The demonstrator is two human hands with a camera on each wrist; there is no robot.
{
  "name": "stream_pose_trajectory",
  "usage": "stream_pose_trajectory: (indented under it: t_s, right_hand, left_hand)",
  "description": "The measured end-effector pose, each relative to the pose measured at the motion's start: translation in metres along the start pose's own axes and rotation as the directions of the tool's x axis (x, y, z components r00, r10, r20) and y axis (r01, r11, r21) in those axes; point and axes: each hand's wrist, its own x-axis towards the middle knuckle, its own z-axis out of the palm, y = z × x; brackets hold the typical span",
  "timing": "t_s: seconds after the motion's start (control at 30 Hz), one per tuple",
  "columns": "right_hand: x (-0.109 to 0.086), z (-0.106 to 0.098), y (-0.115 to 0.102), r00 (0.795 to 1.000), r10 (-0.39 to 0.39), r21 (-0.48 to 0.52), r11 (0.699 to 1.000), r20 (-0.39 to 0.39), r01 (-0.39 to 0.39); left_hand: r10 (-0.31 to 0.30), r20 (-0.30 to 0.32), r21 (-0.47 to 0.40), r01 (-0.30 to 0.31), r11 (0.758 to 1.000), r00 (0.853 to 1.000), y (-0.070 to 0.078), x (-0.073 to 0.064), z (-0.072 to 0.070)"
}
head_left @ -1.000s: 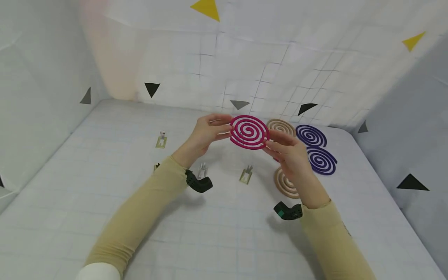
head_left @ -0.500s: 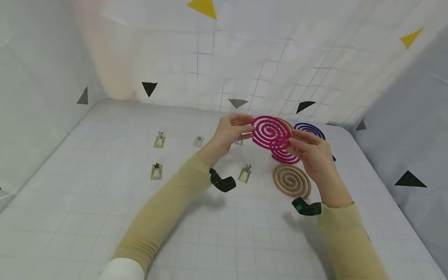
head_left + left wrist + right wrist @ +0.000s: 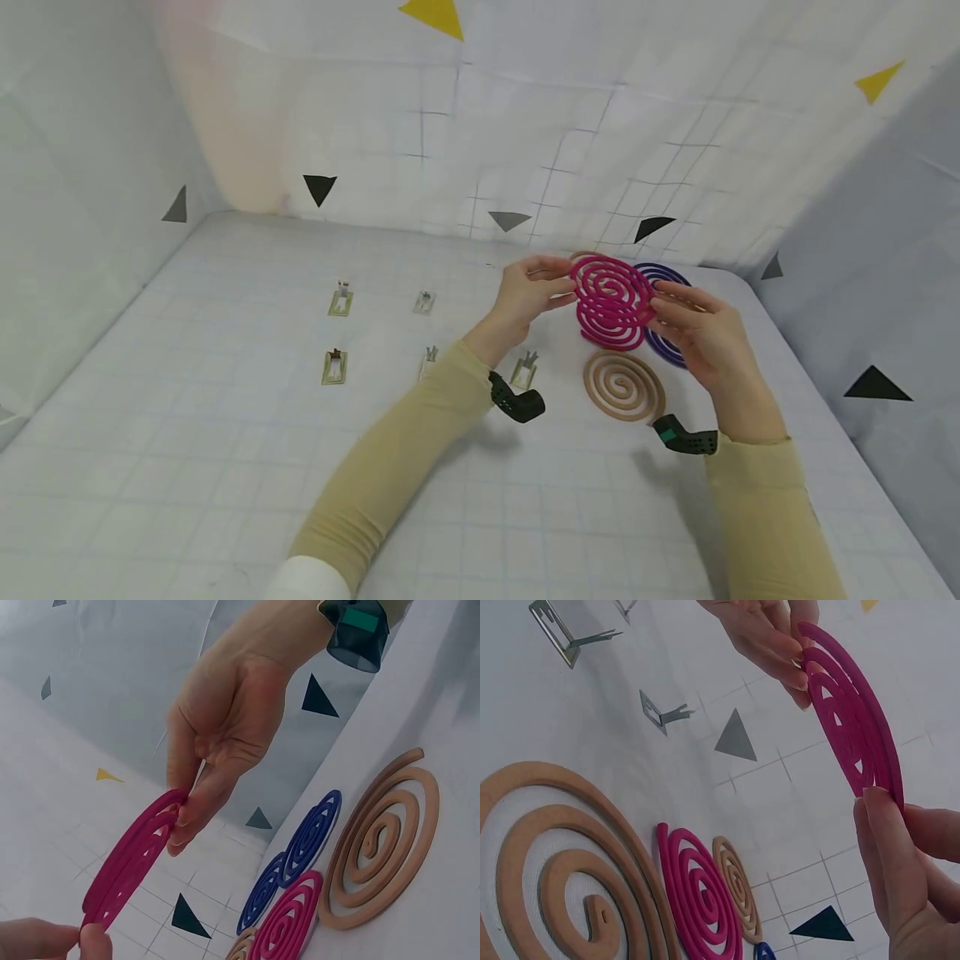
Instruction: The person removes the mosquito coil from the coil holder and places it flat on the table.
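Note:
Both hands hold a bright pink mosquito coil (image 3: 124, 859) in the air, pinching it at opposite edges. My left hand (image 3: 525, 298) has its left side and my right hand (image 3: 701, 333) its right side, thumb and fingers on the rim. In the wrist views the coil hangs tilted, apart from the table. In the head view it overlaps a second pink coil (image 3: 701, 900) that lies flat below. A tan coil (image 3: 625, 386) lies nearest, in front of that one. Dark blue coils (image 3: 309, 836) lie to the right, partly hidden by my right hand in the head view.
Several small metal coil stands with raised prongs sit on the left and middle of the table, among them a front-left stand (image 3: 334, 367) and a stand (image 3: 523, 371) near my left wrist. Another tan coil (image 3: 737, 889) lies at the back. White walls (image 3: 337, 108) enclose the table.
Both hands have carried the pink coil to the right, from over the middle of the table to above the second pink coil. Their pinch on its edges stays the same.

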Motion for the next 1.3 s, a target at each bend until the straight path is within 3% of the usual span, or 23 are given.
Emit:
stream_pose_trajectory:
  t_s: [0.17, 0.4, 0.57, 0.77, 1.0, 1.3]
  right_hand:
    - [0.000, -0.009, 0.000, 1.000, 0.007, 0.028, 1.000, 0.005, -0.007]
    - [-0.002, -0.021, -0.005, 1.000, 0.002, 0.092, 0.996, 0.018, -0.003]
    - [-0.002, -0.030, -0.010, 0.999, 0.003, 0.084, 0.996, 0.033, -0.006]
    - [-0.001, -0.044, -0.015, 0.998, -0.012, 0.035, 0.999, 0.064, 0.010]
    - [-0.003, -0.058, -0.018, 0.999, 0.025, -0.077, 0.997, -0.027, -0.027]
    - [-0.001, -0.071, -0.013, 0.999, 0.041, -0.122, 0.992, 0.007, -0.040]
  left_hand:
    - [-0.002, -0.038, -0.014, 0.001, 1.000, 0.999, -0.009, 0.001, 0.008]
    - [0.018, -0.034, -0.040, -0.020, 0.999, 0.999, -0.016, 0.001, 0.024]
    - [0.036, -0.054, -0.084, -0.040, 0.996, 0.998, -0.019, -0.001, 0.034]
    - [0.033, -0.066, -0.131, -0.041, 0.990, 0.997, -0.023, -0.002, 0.046]
    - [0.012, -0.114, -0.141, -0.028, 0.990, 0.993, -0.035, 0.000, 0.063]
    - [0.009, -0.158, -0.119, -0.028, 0.992, 0.987, -0.055, 0.006, 0.065]
